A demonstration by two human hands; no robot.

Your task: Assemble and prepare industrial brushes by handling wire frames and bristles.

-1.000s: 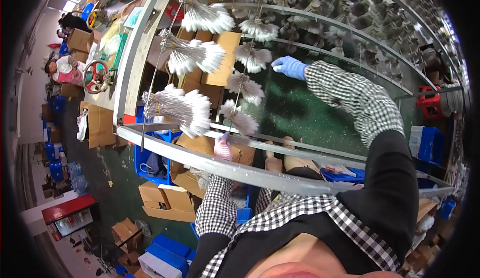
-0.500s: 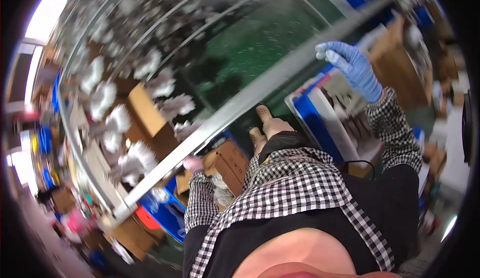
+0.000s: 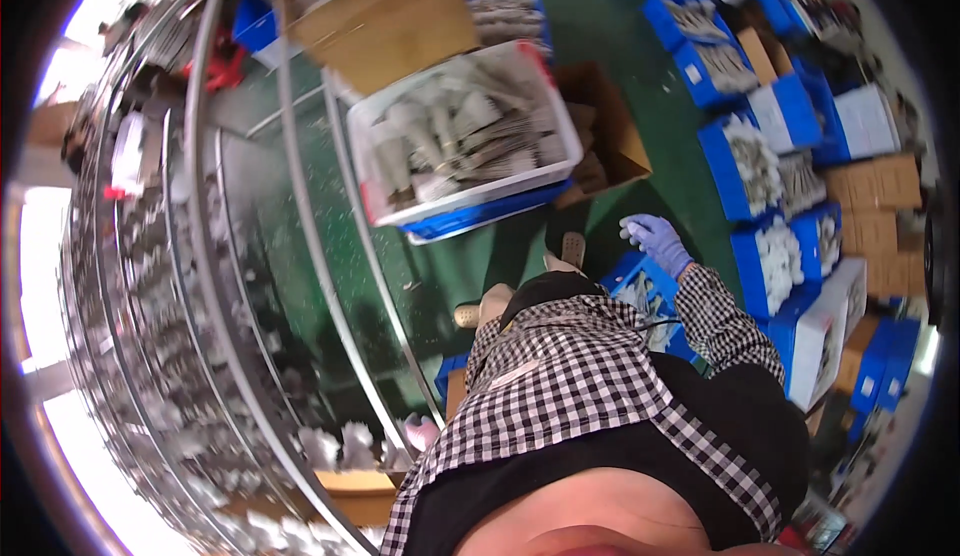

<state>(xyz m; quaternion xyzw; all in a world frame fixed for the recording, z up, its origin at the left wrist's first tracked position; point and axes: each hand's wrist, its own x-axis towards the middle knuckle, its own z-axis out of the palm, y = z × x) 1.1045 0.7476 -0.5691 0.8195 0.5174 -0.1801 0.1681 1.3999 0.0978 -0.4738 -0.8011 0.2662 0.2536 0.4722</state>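
My right hand (image 3: 657, 243), in a thin blue-violet glove, hangs in the air to the right of my body with its fingers loosely apart and nothing in them. Below it is a blue bin (image 3: 640, 286) with mixed pale items. On the left, my left hand (image 3: 420, 431), in a pinkish glove, shows only in part beside a metal rail (image 3: 350, 356); its fingers cannot be made out. In front of my feet stands a white tub (image 3: 480, 181) on a blue one, full of bundled grey-white gloves (image 3: 450, 126).
A large cardboard box (image 3: 400, 26) stands behind the tub, with another open box (image 3: 625, 141) at its right. Blue bins (image 3: 735, 171) of pale goods line the right side, near stacked cartons (image 3: 875, 196). Curved metal racks with blurred white items fill the left.
I have turned, so the tub now lies ahead and the rails run along my left. My right hand is lower and nearer my body. My left hand is now mostly hidden.
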